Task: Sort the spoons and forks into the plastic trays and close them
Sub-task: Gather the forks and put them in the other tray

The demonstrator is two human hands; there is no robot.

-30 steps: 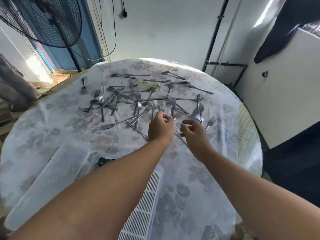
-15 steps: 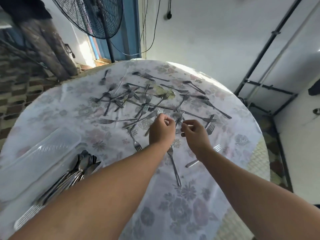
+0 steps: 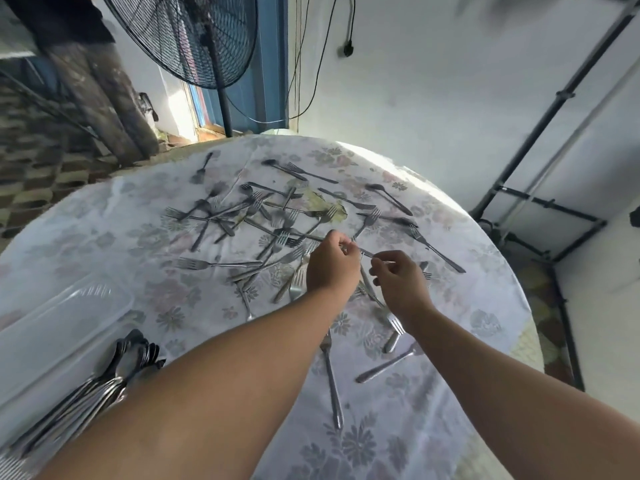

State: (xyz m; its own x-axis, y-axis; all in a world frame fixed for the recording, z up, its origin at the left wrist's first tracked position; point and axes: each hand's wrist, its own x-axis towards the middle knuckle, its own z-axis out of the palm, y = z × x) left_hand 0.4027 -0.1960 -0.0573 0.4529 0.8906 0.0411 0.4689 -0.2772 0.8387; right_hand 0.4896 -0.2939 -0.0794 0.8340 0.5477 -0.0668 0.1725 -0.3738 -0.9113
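In the middle of the frame, the left hand (image 3: 332,268) and right hand (image 3: 401,282) each pinch thin silver metal forks (image 3: 367,253) above the flowery worktop (image 3: 433,427).

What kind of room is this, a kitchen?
Probably a plain home eating or utility room: a round table under a flowery tablecloth, a big standing fan, and bare pipes on the white wall.

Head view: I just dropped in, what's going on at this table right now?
A person is sorting cutlery on a round table with a floral cloth. Both hands meet over the pile: the left hand and right hand each pinch a thin metal fork handle between them. Many steel forks lie scattered. A stack of steel spoons already sits in the clear plastic tray, lower left, uncovered.
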